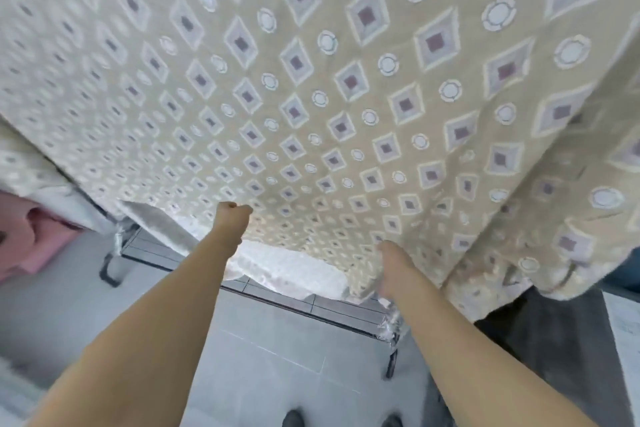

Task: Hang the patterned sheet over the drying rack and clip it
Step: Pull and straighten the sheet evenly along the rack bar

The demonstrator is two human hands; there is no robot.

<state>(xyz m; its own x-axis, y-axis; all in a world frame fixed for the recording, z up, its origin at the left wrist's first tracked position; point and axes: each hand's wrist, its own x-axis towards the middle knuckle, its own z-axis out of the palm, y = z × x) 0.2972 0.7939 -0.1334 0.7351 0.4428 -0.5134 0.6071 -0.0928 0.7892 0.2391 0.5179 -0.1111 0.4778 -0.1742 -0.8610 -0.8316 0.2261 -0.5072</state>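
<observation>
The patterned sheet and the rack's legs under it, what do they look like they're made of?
The patterned sheet looks like a soft woven fabric, matte beige with printed or woven diamonds and circles; it drapes and folds at the hem, and its underside looks paler, slightly shiny. The rack legs look like dark metal tubing, thin and straight, with what seems crinkled silvery wrapping above; blur leaves that open.

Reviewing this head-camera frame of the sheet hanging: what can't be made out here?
- Drying rack: only the lower legs show; the patterned sheet covers its top bars.
- Clips: none visible.
- Left hand: a closed fist at the sheet's hem, grip uncertain.
- Right hand: fingers buried in fabric and blurred.
- Pink item: cut off by the left edge.
</observation>
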